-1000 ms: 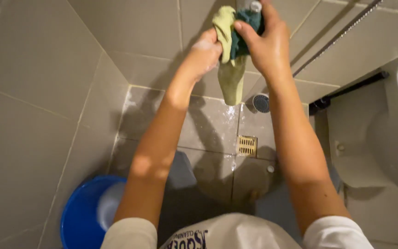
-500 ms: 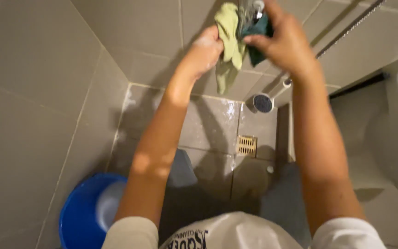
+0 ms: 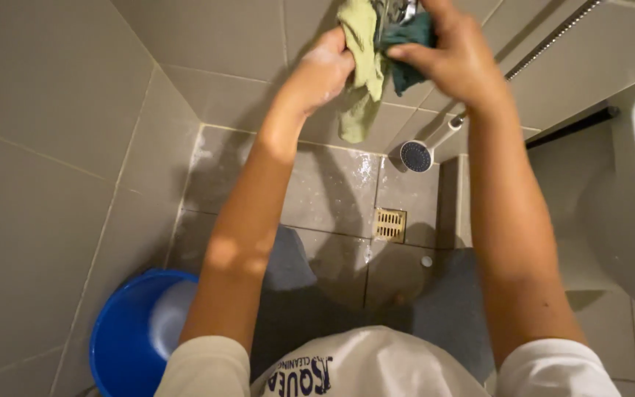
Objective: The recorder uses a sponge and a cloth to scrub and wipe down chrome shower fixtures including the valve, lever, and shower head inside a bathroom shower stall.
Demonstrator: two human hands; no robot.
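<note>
Against wall, cloths cropped, tap half-hidden

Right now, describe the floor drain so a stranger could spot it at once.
Start at the blue bucket in the lower left corner, then look right across the wet grey floor tiles. The drain sits below the round shower head. It is the only square, brass-coloured slotted grate there.

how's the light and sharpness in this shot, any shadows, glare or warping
Head view: warm, dim light; a broad shadow darkens the grey tiled floor around the square brass drain; wet sheen glints near the wall; wide-angle warping bends tile lines; slight blur on the left hand and right hand with the pale green cloth.
</note>
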